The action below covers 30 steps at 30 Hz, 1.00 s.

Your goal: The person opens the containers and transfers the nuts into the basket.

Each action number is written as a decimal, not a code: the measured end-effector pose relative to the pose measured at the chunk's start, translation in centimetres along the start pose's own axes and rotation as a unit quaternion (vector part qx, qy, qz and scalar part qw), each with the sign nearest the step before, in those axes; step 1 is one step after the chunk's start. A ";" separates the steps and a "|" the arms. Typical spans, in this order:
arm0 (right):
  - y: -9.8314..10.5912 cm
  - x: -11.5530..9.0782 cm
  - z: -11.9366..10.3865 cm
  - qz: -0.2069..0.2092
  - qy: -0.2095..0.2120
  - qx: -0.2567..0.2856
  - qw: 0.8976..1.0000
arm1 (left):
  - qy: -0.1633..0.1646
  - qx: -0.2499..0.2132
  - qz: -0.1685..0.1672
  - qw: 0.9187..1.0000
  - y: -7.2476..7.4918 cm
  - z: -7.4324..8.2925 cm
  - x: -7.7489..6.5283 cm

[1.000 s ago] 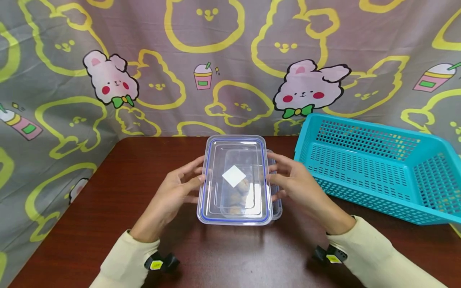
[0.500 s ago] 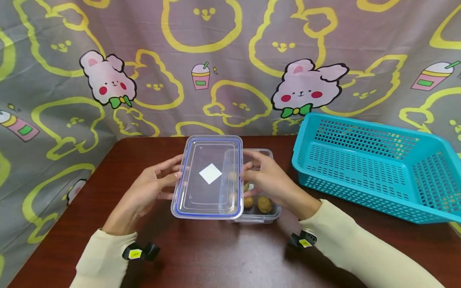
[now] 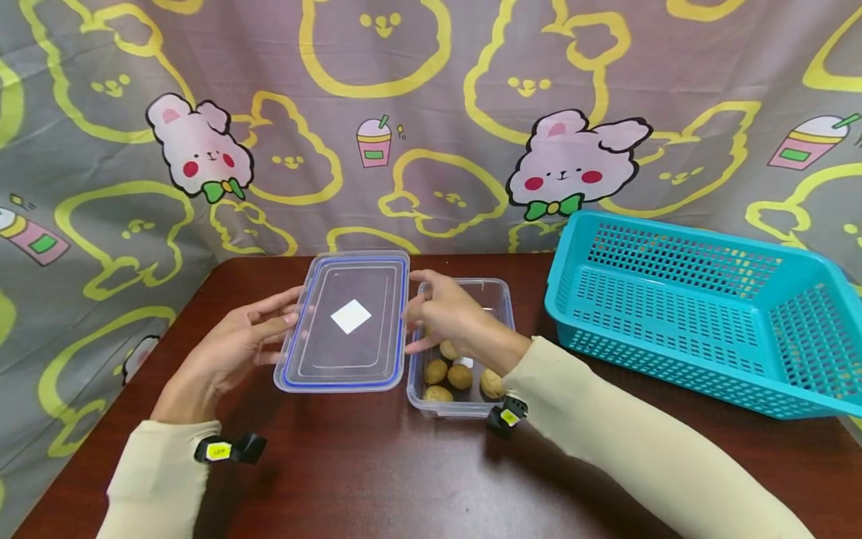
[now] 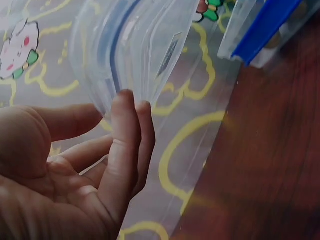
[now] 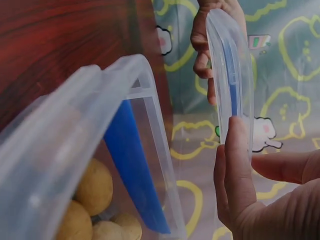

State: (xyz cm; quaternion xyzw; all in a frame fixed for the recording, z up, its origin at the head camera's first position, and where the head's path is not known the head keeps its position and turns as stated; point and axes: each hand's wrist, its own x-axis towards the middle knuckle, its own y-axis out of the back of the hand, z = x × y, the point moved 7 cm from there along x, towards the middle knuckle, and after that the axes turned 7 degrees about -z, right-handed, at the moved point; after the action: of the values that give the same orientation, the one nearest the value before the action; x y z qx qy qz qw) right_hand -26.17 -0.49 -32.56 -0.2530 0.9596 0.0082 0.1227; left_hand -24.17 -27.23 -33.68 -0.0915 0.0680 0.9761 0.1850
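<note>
A clear plastic lid (image 3: 337,344) with a blue seal and a white square sticker is held up, tilted, over the left part of the table. My left hand (image 3: 225,359) pinches its left edge between thumb and fingers. At its right edge, my right hand (image 3: 454,311) pinches it the same way; the right wrist view shows the thumb and fingers on either side of the rim (image 5: 235,95). Below the right hand stands the lidless clear container (image 3: 465,409), holding several round brown walnut-like pieces (image 3: 460,376). The right hand and forearm hide part of its inside.
A turquoise perforated basket (image 3: 660,359) stands at the right of the dark wooden table (image 3: 377,471). Blue clips (image 5: 132,165) show on the container's side. A patterned curtain (image 3: 431,90) hangs behind and to the left of the table.
Both hands have carried the lid left, from over the container to beside it. The container and its round pieces are now uncovered. The basket stays in place.
</note>
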 end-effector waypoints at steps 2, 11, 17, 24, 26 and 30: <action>-0.5 0.8 0.0 -0.001 -0.003 0.007 1.000 | 0.004 -0.009 0.000 1.000 0.7 -0.3 -0.1; -2.7 3.8 0.5 -0.020 -0.024 -0.011 0.999 | 0.024 0.008 0.009 1.000 3.3 -2.1 -0.3; -3.5 5.4 0.7 -0.031 -0.036 -0.022 0.999 | 0.041 0.015 0.010 0.999 4.4 -3.8 0.0; -4.2 6.8 1.3 -0.057 -0.065 -0.036 0.996 | 0.055 0.018 0.010 0.998 5.3 -5.2 0.3; -4.5 7.1 1.6 -0.067 -0.074 -0.039 0.994 | 0.056 0.026 0.006 0.998 5.5 -5.5 0.4; -4.9 7.6 2.0 -0.083 -0.086 -0.041 0.992 | 0.066 0.035 0.000 0.997 5.8 -6.0 0.6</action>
State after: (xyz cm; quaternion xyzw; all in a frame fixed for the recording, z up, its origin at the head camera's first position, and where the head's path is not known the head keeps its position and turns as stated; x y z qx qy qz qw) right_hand -29.73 -8.30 -36.07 -0.3351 0.9199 0.0594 0.1949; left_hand -25.96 -33.41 -39.08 -0.1488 0.1142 0.9650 0.1833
